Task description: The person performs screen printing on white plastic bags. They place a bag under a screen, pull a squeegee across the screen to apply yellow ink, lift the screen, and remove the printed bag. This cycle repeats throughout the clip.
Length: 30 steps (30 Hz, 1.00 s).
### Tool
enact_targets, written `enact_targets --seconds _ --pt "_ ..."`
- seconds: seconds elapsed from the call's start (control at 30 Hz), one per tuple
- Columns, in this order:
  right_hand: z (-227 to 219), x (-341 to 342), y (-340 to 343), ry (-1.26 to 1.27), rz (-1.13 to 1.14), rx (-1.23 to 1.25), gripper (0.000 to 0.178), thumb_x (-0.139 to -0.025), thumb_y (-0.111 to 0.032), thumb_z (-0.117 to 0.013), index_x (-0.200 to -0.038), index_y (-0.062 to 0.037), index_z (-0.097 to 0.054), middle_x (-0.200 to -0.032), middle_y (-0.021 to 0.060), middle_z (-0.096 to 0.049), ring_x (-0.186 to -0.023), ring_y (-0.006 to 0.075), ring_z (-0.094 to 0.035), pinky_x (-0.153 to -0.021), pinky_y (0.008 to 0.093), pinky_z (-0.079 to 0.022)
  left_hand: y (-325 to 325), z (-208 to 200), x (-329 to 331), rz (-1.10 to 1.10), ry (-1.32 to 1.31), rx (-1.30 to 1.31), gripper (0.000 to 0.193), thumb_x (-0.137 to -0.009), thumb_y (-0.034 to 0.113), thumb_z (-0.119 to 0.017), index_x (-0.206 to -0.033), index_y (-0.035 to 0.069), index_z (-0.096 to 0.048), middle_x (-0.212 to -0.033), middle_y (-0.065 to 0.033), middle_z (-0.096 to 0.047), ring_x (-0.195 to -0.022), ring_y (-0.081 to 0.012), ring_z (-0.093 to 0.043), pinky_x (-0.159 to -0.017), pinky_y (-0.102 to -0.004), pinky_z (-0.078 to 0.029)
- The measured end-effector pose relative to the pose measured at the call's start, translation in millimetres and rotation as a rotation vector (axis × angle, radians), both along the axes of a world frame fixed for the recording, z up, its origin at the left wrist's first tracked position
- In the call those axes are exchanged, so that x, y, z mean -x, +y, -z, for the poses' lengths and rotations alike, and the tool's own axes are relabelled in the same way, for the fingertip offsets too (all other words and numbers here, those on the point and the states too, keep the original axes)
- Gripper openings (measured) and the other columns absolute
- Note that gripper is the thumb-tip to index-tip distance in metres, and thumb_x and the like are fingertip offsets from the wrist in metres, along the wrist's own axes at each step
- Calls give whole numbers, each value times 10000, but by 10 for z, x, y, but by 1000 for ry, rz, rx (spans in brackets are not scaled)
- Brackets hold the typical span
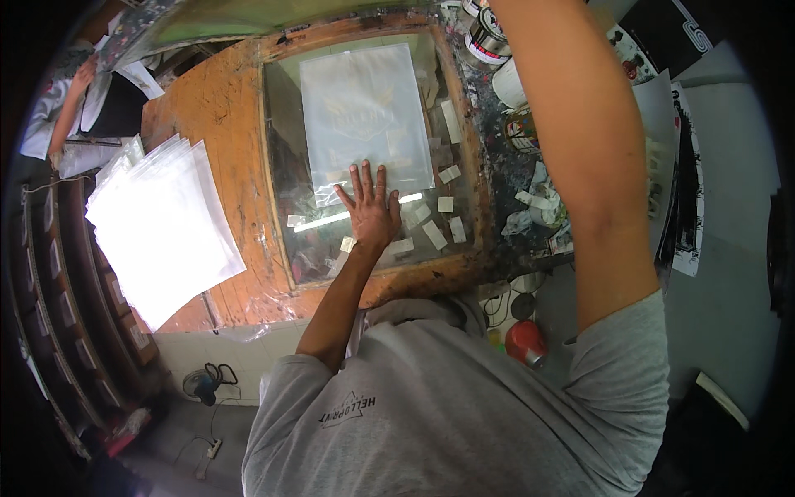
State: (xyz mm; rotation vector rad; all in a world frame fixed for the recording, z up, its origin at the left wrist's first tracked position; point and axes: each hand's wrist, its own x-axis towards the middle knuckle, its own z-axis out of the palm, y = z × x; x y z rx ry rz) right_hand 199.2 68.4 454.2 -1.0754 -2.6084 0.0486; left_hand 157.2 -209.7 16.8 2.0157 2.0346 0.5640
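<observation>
With fingers spread, my left hand (pixel 370 214) lies flat on the lower edge of a translucent plastic bag (pixel 364 83). A faint pale print shows through the middle of the bag. Beneath it is a glass panel (pixel 422 269) set in a worn wooden tabletop (pixel 199 108), with several small pale tape pieces (pixel 433 235) on the glass. My right arm (pixel 592 141) reaches forward past the upper edge of the view, so the right hand is out of sight. Left of the glass, a fanned stack of white plastic bags (pixel 170 240) rests on the wood.
Above the table's far side hangs a greenish framed screen (pixel 240 18). Paint cans (pixel 487 41) and crumpled rags (pixel 538 199) crowd the stained right side. Another person (pixel 66 112) is at the far left, above a shelf rack (pixel 70 306). A small fan (pixel 201 383) stands below.
</observation>
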Motion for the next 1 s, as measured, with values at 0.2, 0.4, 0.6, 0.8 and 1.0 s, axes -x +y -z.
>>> enact_targets --seconds 0.2,0.4,0.6,0.8,1.0 --pt "270 -180 -159 231 48 -75 257 -990 -250 -534 -1050 -63 -699 -862 119 -666 -812 235 -630 -806 466 -549 82 -107 63 115 -72 -21 585 -990 320 -616 -1499 57 -502 -1642 -226 -323 -1569 -425 -170 -1190 -738 28" --pt "1148 -189 -1129 184 -44 -192 469 -1019 -475 -570 -1269 -108 -720 -1004 86 -687 -951 222 -658 -901 411 -462 -103 -1379 366 -74 -986 -205 583 -989 304 -664 -1484 52 -489 -1568 -165 -453 -1513 -365 -344 -1232 -642 -144" --pt "2704 -470 -2081 166 58 -75 402 -933 -158 -677 -1329 -106 -625 -993 84 -609 -948 271 -601 -927 539 -397 -700 -1561 357 -557 -2121 171 734 -979 486 -653 -1529 93 -368 -1338 -126 -460 -1343 -287 -468 -1153 -572 -311" --pt "3491 -444 -1951 -102 64 95 535 -914 -78 -624 -1438 -130 -531 -1096 142 -616 -1070 314 -583 -924 531 -402 -607 -711 352 -914 -1990 364 840 -954 480 -671 -1525 29 -251 -1298 -157 -393 -1357 -354 -444 -1172 -710 -193" --pt "3568 -490 -2101 -75 29 312 574 -876 -43 -665 -1422 -149 -525 -1116 128 -593 -1131 311 -561 -984 600 -361 -583 -582 326 -1047 -1973 330 936 -905 485 -710 -1502 -47 -223 -1282 -165 -406 -1373 -357 -437 -1173 -698 -172"
